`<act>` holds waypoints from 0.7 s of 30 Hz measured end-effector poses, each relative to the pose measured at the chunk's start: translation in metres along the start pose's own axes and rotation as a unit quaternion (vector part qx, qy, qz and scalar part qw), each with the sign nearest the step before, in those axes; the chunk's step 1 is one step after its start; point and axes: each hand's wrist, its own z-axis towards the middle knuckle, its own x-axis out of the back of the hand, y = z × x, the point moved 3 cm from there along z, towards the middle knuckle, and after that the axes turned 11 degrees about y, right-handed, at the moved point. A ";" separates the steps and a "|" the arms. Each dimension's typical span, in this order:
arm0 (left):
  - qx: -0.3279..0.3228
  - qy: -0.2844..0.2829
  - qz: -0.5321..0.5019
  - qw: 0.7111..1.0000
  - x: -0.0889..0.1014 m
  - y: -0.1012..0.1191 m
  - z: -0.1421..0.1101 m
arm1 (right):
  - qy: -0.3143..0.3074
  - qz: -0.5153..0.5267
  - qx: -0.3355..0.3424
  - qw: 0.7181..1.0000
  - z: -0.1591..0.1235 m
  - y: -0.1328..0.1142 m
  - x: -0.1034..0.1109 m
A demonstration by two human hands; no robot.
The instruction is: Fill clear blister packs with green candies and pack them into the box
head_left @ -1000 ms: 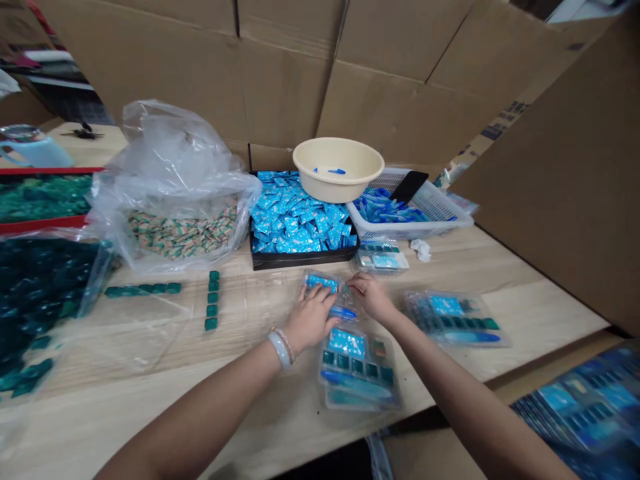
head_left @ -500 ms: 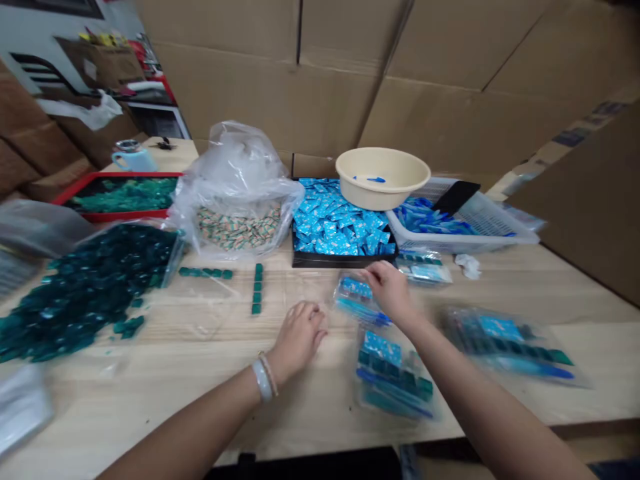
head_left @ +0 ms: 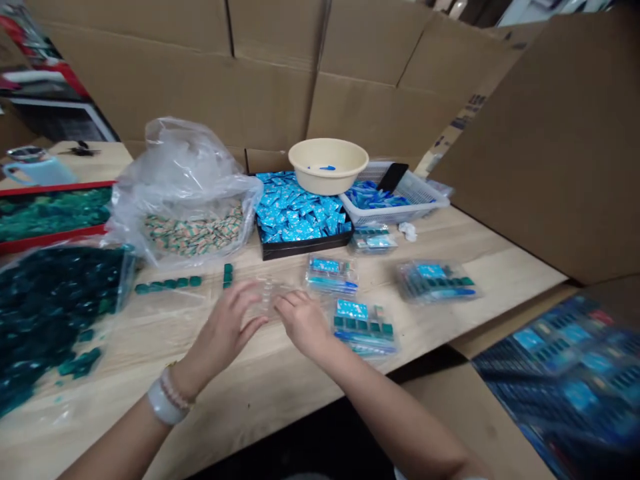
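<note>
My left hand (head_left: 225, 337), with a bracelet and a pale band at the wrist, has its fingers apart beside a clear plastic tray (head_left: 267, 292). At the tray's right side, the bent fingers of my right hand (head_left: 304, 323) close on its edge. Short rows of dark green square pieces (head_left: 169, 285) lie in clear trays to the left. Right of my hands are filled clear packs: one (head_left: 364, 327) near my right forearm, another (head_left: 331, 275) behind it. Each shows a blue sachet, blue pen-like sticks and small pieces, the nearer one a green row.
Loose green pieces (head_left: 55, 307) spread at left. Behind stand a plastic bag (head_left: 187, 163) of small packets, a black box (head_left: 305, 245) of blue sachets, a cream basin (head_left: 329, 150) and a white basket (head_left: 400, 212). More packs (head_left: 437, 280) lie right. A carton of packs (head_left: 565, 373) stands below the table edge.
The view has swung right, showing a carton of packs below the table. My right hand has left the pack at the back and come to the clear tray beside my left hand.
</note>
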 end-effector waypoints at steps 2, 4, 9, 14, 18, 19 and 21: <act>0.116 0.086 -0.029 0.989 -0.007 -0.007 0.006 | 0.108 0.126 -0.078 0.983 -0.005 0.011 0.017; 0.246 0.053 -0.122 0.960 -0.033 -0.010 0.013 | 0.201 0.285 -0.192 0.917 -0.011 0.030 0.036; 0.380 -0.094 -0.303 0.869 -0.107 0.013 0.051 | 0.240 0.516 -0.404 0.716 -0.022 0.085 0.074; 0.386 -0.161 -0.280 0.864 -0.141 0.025 0.086 | 0.210 0.525 -0.469 0.678 -0.018 0.131 0.088; 0.402 -0.176 -0.220 0.871 -0.158 0.011 0.095 | 0.250 0.369 -0.505 0.740 -0.010 0.164 0.091; 0.403 -0.175 -0.212 0.873 -0.161 0.008 0.097 | 0.251 0.342 -0.506 0.751 -0.007 0.170 0.092; 0.398 -0.174 -0.200 0.878 -0.166 0.004 0.100 | 0.236 0.324 -0.503 0.766 -0.001 0.178 0.093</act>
